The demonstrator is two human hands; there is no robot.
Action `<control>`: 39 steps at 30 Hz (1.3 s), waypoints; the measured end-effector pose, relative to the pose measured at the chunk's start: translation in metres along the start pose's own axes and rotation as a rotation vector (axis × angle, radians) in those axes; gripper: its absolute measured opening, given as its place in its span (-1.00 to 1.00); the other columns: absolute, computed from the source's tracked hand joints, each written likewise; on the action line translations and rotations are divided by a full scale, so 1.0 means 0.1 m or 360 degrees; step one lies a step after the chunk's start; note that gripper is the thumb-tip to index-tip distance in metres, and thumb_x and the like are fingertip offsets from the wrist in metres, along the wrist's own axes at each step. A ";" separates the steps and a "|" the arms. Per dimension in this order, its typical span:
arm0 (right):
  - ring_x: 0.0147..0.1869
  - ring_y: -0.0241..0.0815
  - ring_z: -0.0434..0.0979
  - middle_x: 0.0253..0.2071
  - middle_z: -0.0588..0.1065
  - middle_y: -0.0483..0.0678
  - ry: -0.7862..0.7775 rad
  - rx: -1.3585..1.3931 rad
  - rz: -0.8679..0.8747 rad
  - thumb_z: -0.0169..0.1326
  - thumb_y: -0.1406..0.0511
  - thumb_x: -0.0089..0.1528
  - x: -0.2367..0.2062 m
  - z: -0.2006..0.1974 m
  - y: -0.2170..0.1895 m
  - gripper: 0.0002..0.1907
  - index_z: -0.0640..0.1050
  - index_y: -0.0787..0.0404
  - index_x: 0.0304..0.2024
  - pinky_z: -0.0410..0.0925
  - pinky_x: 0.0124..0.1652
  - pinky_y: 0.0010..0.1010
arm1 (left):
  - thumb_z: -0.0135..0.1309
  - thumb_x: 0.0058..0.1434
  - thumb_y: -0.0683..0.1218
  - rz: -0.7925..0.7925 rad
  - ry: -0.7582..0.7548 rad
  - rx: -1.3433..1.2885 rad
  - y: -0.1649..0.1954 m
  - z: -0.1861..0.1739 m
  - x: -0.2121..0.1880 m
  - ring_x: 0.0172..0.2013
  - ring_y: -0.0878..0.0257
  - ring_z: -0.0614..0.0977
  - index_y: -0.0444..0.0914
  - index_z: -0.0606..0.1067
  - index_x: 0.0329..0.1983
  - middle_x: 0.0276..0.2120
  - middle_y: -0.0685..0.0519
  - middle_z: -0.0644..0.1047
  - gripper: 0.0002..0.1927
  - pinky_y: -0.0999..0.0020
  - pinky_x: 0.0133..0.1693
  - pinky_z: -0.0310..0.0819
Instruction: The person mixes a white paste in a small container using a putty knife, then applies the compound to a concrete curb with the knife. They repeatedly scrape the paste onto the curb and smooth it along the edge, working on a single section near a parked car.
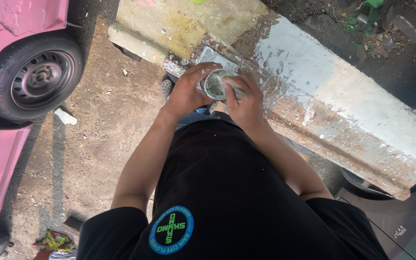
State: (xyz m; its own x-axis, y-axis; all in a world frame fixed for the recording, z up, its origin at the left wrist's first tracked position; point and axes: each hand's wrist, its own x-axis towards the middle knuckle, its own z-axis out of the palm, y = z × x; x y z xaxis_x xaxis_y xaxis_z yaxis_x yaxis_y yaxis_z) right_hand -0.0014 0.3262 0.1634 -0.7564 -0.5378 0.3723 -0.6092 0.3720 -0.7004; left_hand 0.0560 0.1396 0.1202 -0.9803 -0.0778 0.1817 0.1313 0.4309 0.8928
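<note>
The 2 hands, left hand (186, 91) and right hand (244, 101), are close together around a small can (214, 84), with no gap between them. Directly ahead, the long patched panel (323, 91) blocks the way. To the left, bare dirt ground (107, 130) is open until the pink car's wheel (37, 77).

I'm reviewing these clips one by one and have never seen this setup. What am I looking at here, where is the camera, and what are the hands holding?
There is no machine: the camera sits on a person's head and looks straight down past a black shirt at their own two bare hands. The left hand grips a small round can of pale grey paste. The right hand holds a thin tool whose tip is in the can; what kind it is I cannot tell. Below them lies a long, rusty panel smeared with whitish filler. A pink car's wheel stands on the dirt ground at left.
</note>
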 end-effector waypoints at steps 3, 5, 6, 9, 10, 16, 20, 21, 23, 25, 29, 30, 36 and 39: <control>-0.20 -0.03 0.54 -0.25 0.53 0.05 -0.0143 0.0047 0.0022 0.24 0.42 0.32 -0.04 -0.03 -0.05 -0.92 0.62 0.29 -0.14 0.39 -0.23 -0.27 | 0.53 -0.19 -0.19 -0.0015 -0.0005 -0.0026 -0.02 -0.03 0.02 0.17 -0.03 0.58 -0.16 0.48 0.24 0.16 -0.08 0.54 -0.16 0.19 0.20 0.49; -0.17 -0.02 0.54 -0.22 0.54 0.05 -0.0182 -0.0005 0.0052 0.22 0.42 0.34 -0.05 -0.14 -0.07 -0.93 0.62 0.28 -0.13 0.40 -0.20 -0.27 | 0.54 -0.19 -0.19 -0.0008 -0.0001 -0.0050 -0.05 -0.06 0.02 0.18 -0.03 0.58 -0.16 0.48 0.24 0.16 -0.07 0.54 -0.15 0.19 0.20 0.50; -0.18 -0.04 0.55 -0.21 0.54 0.05 -0.0145 -0.0002 0.0106 0.21 0.42 0.34 -0.04 -0.15 -0.07 -0.93 0.62 0.28 -0.12 0.40 -0.22 -0.29 | 0.55 -0.20 -0.18 0.0010 0.0001 -0.0057 -0.07 -0.08 0.03 0.18 -0.02 0.58 -0.17 0.47 0.23 0.16 -0.07 0.54 -0.15 0.19 0.20 0.49; -0.20 -0.08 0.57 -0.21 0.55 0.04 -0.0022 -0.0013 0.0187 0.21 0.42 0.35 0.03 -0.07 -0.11 -0.92 0.62 0.29 -0.11 0.41 -0.24 -0.31 | 0.55 -0.17 -0.18 0.0049 -0.0011 -0.0089 -0.14 -0.13 0.06 0.19 -0.01 0.59 -0.17 0.47 0.24 0.17 -0.06 0.54 -0.16 0.20 0.22 0.50; -0.19 -0.07 0.56 -0.22 0.55 0.04 0.0022 -0.0030 0.0156 0.22 0.42 0.34 0.07 0.05 -0.15 -0.92 0.62 0.30 -0.11 0.40 -0.23 -0.30 | 0.55 -0.15 -0.19 0.0059 -0.0019 -0.0106 -0.16 -0.13 0.07 0.19 0.00 0.59 -0.17 0.47 0.25 0.18 -0.06 0.54 -0.16 0.20 0.23 0.51; -0.17 -0.02 0.51 -0.27 0.52 0.02 -0.0224 0.0054 0.0087 0.24 0.42 0.27 0.20 0.22 -0.36 -0.92 0.65 0.26 -0.16 0.39 -0.20 -0.27 | 0.51 -0.22 -0.22 -0.0020 -0.0170 -0.0188 -0.27 -0.44 0.12 0.17 0.00 0.58 -0.16 0.47 0.25 0.17 -0.04 0.53 -0.13 0.22 0.19 0.52; -0.15 -0.03 0.54 -0.21 0.54 0.02 -0.0165 0.0040 0.0180 0.20 0.44 0.31 0.36 0.10 -0.40 -0.92 0.64 0.25 -0.14 0.41 -0.18 -0.28 | 0.52 -0.23 -0.23 0.0057 -0.0196 -0.0176 -0.37 -0.67 0.18 0.17 0.00 0.58 -0.16 0.48 0.22 0.17 -0.04 0.53 -0.14 0.21 0.20 0.50; -0.17 -0.02 0.54 -0.22 0.54 0.03 -0.0113 -0.0033 0.0226 0.21 0.43 0.32 0.41 0.14 -0.41 -0.93 0.64 0.27 -0.14 0.41 -0.21 -0.29 | 0.51 -0.24 -0.24 0.0070 -0.0221 -0.0192 -0.39 -0.73 0.19 0.18 0.00 0.58 -0.16 0.48 0.23 0.18 -0.04 0.53 -0.14 0.21 0.20 0.50; -0.20 0.00 0.54 -0.24 0.54 0.06 -0.0009 -0.0178 0.0313 0.22 0.42 0.34 0.54 0.27 -0.44 -0.95 0.64 0.29 -0.15 0.40 -0.28 -0.31 | 0.51 -0.22 -0.23 0.0089 -0.0231 -0.0213 -0.43 -0.81 0.21 0.18 0.01 0.58 -0.17 0.48 0.23 0.18 -0.03 0.53 -0.15 0.23 0.20 0.51; -0.17 0.03 0.56 -0.22 0.57 0.06 0.0025 -0.0280 0.0210 0.22 0.42 0.34 0.64 0.48 -0.50 -0.94 0.64 0.30 -0.14 0.42 -0.19 -0.25 | 0.53 -0.17 -0.20 0.0104 -0.0210 -0.0219 -0.44 -0.87 0.24 0.16 0.03 0.60 -0.16 0.48 0.22 0.16 -0.01 0.54 -0.19 0.26 0.19 0.53; -0.11 0.01 0.63 -0.16 0.60 0.09 0.0064 -0.0151 0.0324 0.24 0.38 0.35 0.78 0.72 -0.55 -0.92 0.63 0.31 -0.16 0.47 -0.14 -0.28 | 0.53 -0.22 -0.19 0.0185 -0.0247 -0.0236 -0.50 -1.05 0.32 0.16 0.00 0.59 -0.18 0.48 0.21 0.16 -0.03 0.54 -0.16 0.22 0.19 0.51; -0.10 0.01 0.63 -0.16 0.60 0.08 0.0026 -0.0122 0.0316 0.24 0.38 0.35 0.79 0.75 -0.57 -0.92 0.64 0.30 -0.15 0.47 -0.13 -0.27 | 0.53 -0.22 -0.19 0.0169 -0.0306 -0.0241 -0.52 -1.12 0.34 0.16 0.01 0.59 -0.17 0.49 0.22 0.16 -0.02 0.54 -0.16 0.22 0.19 0.51; -0.05 0.02 0.61 -0.15 0.60 0.03 -0.0215 -0.0006 0.0151 0.24 0.46 0.26 0.78 0.83 -0.68 -0.91 0.64 0.26 -0.18 0.47 -0.07 -0.26 | 0.55 -0.24 -0.17 0.0152 -0.0652 -0.0238 -0.58 -1.37 0.49 0.16 0.02 0.58 -0.17 0.49 0.23 0.16 -0.01 0.54 -0.13 0.20 0.19 0.48; -0.01 0.04 0.57 -0.11 0.59 -0.01 -0.0371 -0.0016 0.0062 0.26 0.50 0.17 0.76 0.79 -0.76 -0.82 0.62 0.23 -0.19 0.46 -0.03 -0.25 | 0.53 -0.28 -0.17 0.0131 -0.0787 -0.0276 -0.63 -1.44 0.58 0.16 0.04 0.58 -0.16 0.50 0.22 0.17 0.00 0.55 -0.12 0.21 0.19 0.49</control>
State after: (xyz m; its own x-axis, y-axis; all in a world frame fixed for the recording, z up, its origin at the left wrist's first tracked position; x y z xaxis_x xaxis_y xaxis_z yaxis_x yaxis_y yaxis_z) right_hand 0.0062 0.1971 0.1963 -0.7047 -0.6826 0.1934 -0.5838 0.4030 -0.7048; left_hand 0.0124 -0.0213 0.1339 -0.9128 0.4015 0.0753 0.1922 0.2594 0.9464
